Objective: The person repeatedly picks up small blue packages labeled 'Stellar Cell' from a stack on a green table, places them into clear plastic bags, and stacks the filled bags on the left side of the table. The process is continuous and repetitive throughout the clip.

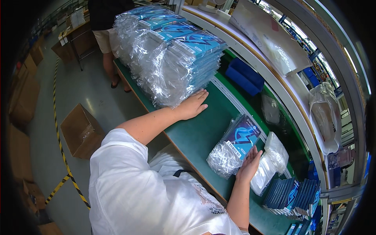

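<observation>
Over on the right of the green table (196,137), the flat blue box in crinkly clear plastic (243,137) lies just far-left of the right hand (248,165) (way closer, fingers loosely straight), long axis near-left to far-right. Left hand (193,105)'s flat, fingers outstretched.

Green bench (199,135) — bagged blue boxes (184,55)

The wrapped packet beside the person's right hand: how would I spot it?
Find the green worktable, then the person's right hand. Beside that hand lies a blue packet in crinkled clear plastic, with a lightning-bolt picture on its front. Unlike those in the tall stack of wrapped packets, it lies singly.
</observation>
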### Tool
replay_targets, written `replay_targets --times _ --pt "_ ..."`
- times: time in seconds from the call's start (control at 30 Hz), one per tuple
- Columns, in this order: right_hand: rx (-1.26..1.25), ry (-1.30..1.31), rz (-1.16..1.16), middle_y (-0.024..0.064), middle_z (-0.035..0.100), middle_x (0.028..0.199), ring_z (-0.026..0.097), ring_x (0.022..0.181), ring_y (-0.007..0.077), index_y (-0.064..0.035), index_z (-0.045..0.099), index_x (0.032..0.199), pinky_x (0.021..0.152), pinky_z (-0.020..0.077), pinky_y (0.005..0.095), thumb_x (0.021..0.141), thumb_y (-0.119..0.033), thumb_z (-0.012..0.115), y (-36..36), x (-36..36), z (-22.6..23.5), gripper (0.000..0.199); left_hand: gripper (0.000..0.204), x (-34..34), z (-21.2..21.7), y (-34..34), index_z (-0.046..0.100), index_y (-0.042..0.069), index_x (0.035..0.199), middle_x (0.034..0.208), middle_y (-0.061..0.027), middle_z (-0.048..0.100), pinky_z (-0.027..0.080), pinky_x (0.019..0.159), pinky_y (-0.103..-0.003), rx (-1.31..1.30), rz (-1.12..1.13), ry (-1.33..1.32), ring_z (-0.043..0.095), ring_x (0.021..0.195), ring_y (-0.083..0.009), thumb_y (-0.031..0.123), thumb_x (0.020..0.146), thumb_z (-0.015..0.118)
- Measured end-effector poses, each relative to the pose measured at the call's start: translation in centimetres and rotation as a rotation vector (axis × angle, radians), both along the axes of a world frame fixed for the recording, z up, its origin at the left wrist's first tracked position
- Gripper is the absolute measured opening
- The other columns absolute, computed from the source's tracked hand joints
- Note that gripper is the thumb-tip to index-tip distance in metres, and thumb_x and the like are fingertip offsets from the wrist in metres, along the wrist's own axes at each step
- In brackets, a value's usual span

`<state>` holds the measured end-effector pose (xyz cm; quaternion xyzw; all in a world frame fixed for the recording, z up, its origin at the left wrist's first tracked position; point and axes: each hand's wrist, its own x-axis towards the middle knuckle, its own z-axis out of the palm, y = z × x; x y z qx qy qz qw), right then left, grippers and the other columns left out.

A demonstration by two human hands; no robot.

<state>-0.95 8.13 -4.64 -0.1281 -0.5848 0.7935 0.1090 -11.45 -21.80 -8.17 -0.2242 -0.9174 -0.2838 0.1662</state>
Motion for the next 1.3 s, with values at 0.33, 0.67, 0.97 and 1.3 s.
replay_targets --times 0.33,0.67,0.97,1.3 --pt "-0.067 0.008 0.108 0.0193 0.041 0.137 0.04 0.127 0.0252 0.0065 0.031 0.139 0.106 0.0301 0.0345 0.095 -0.056 0.037 0.5 0.2 0.7 0.077 0.059 0.7 0.9 0.5 0.029 -0.007 0.14 0.146 -0.0244 0.028 0.018 0.114 -0.039 -0.007 0.023 -0.08 0.022 0.139 -0.0346 0.033 0.097 0.042" --pt "-0.132 -0.074 0.185 0.0168 0.044 0.137 0.043 0.126 0.0244 0.0033 0.034 0.139 0.106 0.031 0.0342 0.093 -0.063 0.031 -2.6 -0.2 3.1 0.081 0.098 3.3 6.6 9.3 -0.013 0.002 0.145 0.155 -0.0136 -0.01 0.003 0.116 -0.042 1.082 -0.3 -1.036 -0.013 0.143 -0.0256 0.07 0.089 0.031" --pt "-0.151 -0.037 0.244 0.0125 0.054 0.121 0.052 0.108 0.0182 0.0024 0.045 0.129 0.096 0.0392 0.0304 0.1 -0.041 0.036 -5.0 -2.9 1.1 0.053 0.04 3.2 8.4 10.9 0.061 0.005 0.106 0.096 -0.0106 0.067 0.053 0.081 -0.036 1.388 -0.413 -1.344 0.066 0.085 -0.0211 0.04 0.096 0.046" --pt "-0.285 0.024 0.231 0.0159 0.055 0.118 0.053 0.105 0.0203 0.0064 0.047 0.125 0.094 0.0396 0.0314 0.101 -0.038 0.033 -9.8 -5.6 2.1 0.053 0.024 0.2 8.9 6.2 0.061 0.002 0.097 0.088 -0.0091 0.065 0.051 0.072 -0.032 1.135 -0.096 -1.118 0.064 0.075 -0.0176 0.023 0.09 0.052"
